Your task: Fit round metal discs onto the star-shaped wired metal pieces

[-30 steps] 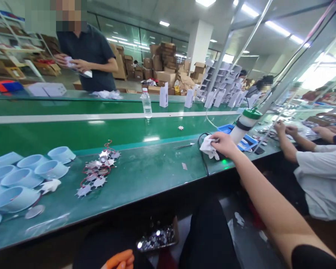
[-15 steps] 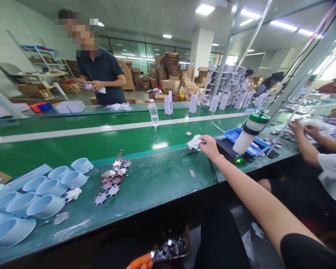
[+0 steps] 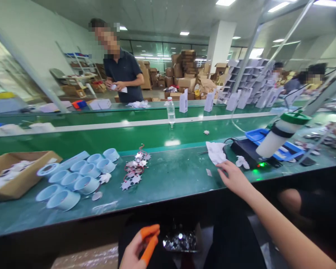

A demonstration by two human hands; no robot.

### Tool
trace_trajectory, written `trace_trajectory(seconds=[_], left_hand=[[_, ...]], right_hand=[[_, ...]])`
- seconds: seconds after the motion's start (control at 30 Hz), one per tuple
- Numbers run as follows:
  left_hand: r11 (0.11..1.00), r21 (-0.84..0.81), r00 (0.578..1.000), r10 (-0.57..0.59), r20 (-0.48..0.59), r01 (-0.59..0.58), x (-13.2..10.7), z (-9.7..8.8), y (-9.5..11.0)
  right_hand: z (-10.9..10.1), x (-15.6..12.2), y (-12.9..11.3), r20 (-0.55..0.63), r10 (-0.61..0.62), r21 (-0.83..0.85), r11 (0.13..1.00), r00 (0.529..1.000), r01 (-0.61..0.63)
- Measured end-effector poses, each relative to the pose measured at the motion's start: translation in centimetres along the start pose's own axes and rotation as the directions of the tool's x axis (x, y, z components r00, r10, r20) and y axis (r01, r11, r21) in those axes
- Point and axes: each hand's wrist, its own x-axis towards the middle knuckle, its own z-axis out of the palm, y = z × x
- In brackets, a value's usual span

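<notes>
Cloth [image 3: 216,151]: lay white on the tabletop [image 3: 172,179], right of centre, its near edge at the right hand.
Right hand [image 3: 235,180]: fingers met that edge; whether they pinched it or only touched, I could not tell. A light grip on one corner seemed best for something so thin.
Left hand [image 3: 138,248]: fingers, orange-covered, stood apart over the lap, nothing visible between them.
Tweezers [image 3: 202,152]: seemingly these, just beside the cloth's left side; a lift straight up looked safer than a drag across them.
Scrap [image 3: 209,172]: lay near the cloth's near left corner, easily swept along.
Black box [image 3: 236,148]: stood close on the right, so slack cloth needed keeping clear.
Star discs [image 3: 136,166]: lay well apart, leftward, before the blue cups [image 3: 86,184].
</notes>
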Motion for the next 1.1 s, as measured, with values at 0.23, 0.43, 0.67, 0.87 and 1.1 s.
trace_trajectory(seconds=[0.23,0.43,0.67,0.87,1.1], left_hand=[[0.602,0.696,0.847,0.531,0.016,-0.391,7.3,-3.8,6.6],[0.204,0.967,0.834,0.551,0.018,-0.156,13.6,-5.0,8.5],[0.060,0.997,0.865,0.501,0.011,-0.048,14.6,-3.3,10.1],[0.434,0.892,0.826,0.544,-0.151,-0.123,14.2,-5.0,10.1],[0.757,0.551,0.926,0.370,0.080,-0.350,12.7,0.6,9.4]], right_hand=[[4.6,-4.6,-2.2,-0.010,-0.051,-0.046,0.998,0.999,0.051],[4.5,-4.9,-1.9,-0.041,-0.010,-0.028,1.000,0.999,0.009],[4.5,-3.6,-2.8,-0.010,0.039,-0.130,0.991,0.999,-0.040],[3.9,-4.4,-3.2,0.001,0.047,-0.097,0.994,0.999,-0.046],[3.8,-7.7,-4.3,-0.164,0.228,0.220,0.957,0.960,-0.190]])
